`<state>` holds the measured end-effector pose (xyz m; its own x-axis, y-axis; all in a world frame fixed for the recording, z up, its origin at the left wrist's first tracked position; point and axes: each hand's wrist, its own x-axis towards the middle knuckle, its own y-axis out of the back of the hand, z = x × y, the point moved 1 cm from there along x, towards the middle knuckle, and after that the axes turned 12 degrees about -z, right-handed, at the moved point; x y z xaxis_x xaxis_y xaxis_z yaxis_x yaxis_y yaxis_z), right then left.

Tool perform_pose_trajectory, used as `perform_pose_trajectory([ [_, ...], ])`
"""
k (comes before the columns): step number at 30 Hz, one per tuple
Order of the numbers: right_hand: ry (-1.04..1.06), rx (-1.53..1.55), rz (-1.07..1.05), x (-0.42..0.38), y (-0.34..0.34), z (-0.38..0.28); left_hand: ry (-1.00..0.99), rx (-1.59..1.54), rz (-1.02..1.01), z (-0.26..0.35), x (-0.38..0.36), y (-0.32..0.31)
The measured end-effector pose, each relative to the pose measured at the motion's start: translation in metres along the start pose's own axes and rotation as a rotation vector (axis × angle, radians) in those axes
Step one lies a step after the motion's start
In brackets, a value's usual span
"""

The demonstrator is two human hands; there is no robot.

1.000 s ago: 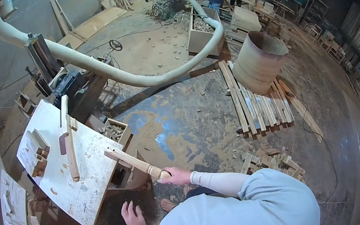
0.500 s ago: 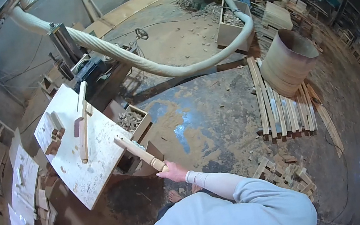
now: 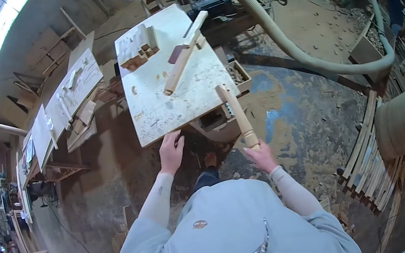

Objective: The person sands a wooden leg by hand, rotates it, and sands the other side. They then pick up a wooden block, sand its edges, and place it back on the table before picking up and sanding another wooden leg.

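Observation:
My right hand [image 3: 261, 157] is closed around the lower end of a turned wooden table leg [image 3: 241, 119]. The leg slants up and away from me, its square end beside the right front corner of a white-topped worktable [image 3: 157, 113]. My left hand [image 3: 171, 151] is at the table's front edge, holding nothing, with its fingers partly bent and slightly apart; whether it touches the edge is hard to make out. On the tabletop lie a long wooden jig [image 3: 183, 65] with a dark reddish patch and a stack of wooden blocks [image 3: 138, 51].
A ribbed hose [image 3: 279, 39] arcs from a machine [image 3: 211, 3] behind the table. A box of wood offcuts [image 3: 239, 74] stands by the table's right side. Wooden strips [image 3: 368, 157] and a large drum [image 3: 400, 124] are at right. Another board-topped table [image 3: 72, 95] stands at left.
My view has turned left, so the worktable sits nearer the middle. My left hand has come up to the table's front edge. The leg stays in my right hand, now more upright in view.

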<state>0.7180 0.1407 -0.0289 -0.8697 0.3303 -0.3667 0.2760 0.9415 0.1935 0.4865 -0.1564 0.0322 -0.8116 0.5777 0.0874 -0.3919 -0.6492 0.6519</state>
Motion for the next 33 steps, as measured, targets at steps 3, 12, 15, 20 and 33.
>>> perform_pose_trajectory([
  [3, -0.041, -0.152, 0.022, -0.003, 0.005, -0.02, -0.087, 0.086, 0.063, -0.019, 0.064, 0.015],
  [12, -0.014, -0.491, 0.243, 0.07, -0.023, -0.086, -0.222, 0.314, 0.14, -0.1, 0.298, 0.069],
  [15, -0.219, -0.58, 0.308, 0.086, -0.036, -0.102, -0.381, 0.657, 0.13, -0.119, 0.377, 0.064],
  [20, -0.238, -0.567, 0.373, 0.079, -0.04, -0.106, -0.276, 0.986, -0.022, -0.118, 0.469, 0.068],
  [33, -0.264, -0.626, 0.435, 0.089, -0.046, -0.111, -0.205, 1.242, -0.073, -0.16, 0.497, 0.054],
])
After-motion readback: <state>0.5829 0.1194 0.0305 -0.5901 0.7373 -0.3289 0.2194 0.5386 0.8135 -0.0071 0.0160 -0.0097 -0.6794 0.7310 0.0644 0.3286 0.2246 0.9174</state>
